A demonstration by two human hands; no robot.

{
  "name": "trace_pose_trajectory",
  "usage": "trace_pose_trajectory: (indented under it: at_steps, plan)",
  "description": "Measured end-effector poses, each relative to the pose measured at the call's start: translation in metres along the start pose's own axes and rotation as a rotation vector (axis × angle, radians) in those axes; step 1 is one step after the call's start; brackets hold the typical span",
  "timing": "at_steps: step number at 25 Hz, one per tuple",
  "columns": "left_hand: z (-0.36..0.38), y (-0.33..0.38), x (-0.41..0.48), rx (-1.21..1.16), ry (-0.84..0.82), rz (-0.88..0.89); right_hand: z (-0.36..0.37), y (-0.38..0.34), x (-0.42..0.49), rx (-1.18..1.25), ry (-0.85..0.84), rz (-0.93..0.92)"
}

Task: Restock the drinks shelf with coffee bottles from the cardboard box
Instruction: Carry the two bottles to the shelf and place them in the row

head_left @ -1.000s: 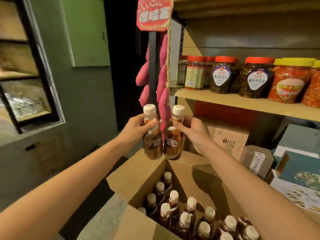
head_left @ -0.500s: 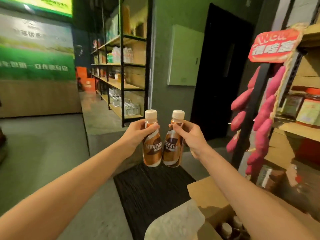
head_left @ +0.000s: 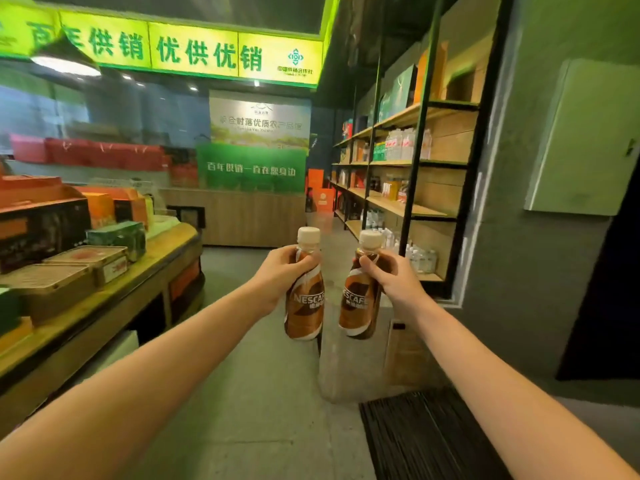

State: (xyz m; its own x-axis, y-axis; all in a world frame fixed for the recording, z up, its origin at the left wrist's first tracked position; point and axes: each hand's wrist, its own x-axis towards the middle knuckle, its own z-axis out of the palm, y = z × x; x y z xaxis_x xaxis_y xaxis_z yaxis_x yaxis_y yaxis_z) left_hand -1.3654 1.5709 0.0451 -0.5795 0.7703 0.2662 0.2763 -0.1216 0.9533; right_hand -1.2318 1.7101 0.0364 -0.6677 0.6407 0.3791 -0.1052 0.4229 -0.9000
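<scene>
I hold two brown coffee bottles with cream caps out in front of me at chest height. My left hand (head_left: 277,271) grips the left coffee bottle (head_left: 304,303) by its neck and shoulder. My right hand (head_left: 391,275) grips the right coffee bottle (head_left: 358,306) the same way. Both bottles hang upright, a small gap between them. Beyond them at the right stands the drinks shelf (head_left: 408,209), a black metal rack with wooden boards and rows of bottles. The cardboard box is out of view.
A wooden display counter (head_left: 114,296) with gift boxes runs along the left. Grey floor (head_left: 263,393) leads ahead to a back counter under a green sign. A black mat (head_left: 426,434) lies at lower right beside a grey wall with a dark doorway.
My view has swung left, away from the cardboard box and the jar shelf, into the shop aisle. Both hands keep their bottles, which have drifted slightly apart.
</scene>
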Motion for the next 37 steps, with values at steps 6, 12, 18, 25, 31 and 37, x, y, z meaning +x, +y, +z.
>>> trace_pose_trajectory:
  at_steps: [6,12,18,25,31,37]
  plan:
    - [-0.101,-0.035,0.134,0.086,0.115,-0.009,0.095,0.032,0.156,0.097,-0.041,0.02]
    - [-0.133,-0.099,0.292,0.079,0.187,-0.046,0.13,0.098,0.313,0.077,-0.082,-0.014]
    - [-0.143,-0.14,0.474,0.06,0.251,-0.066,0.128,0.155,0.502,0.065,-0.138,-0.054]
    - [-0.169,-0.202,0.667,0.035,0.285,-0.074,0.148,0.231,0.688,0.06,-0.114,-0.026]
    - [-0.208,-0.266,0.837,0.018,0.193,-0.025,0.177,0.304,0.84,0.045,-0.04,-0.024]
    - [-0.228,-0.295,1.014,0.003,0.04,0.008,0.186,0.354,0.999,0.052,0.122,0.021]
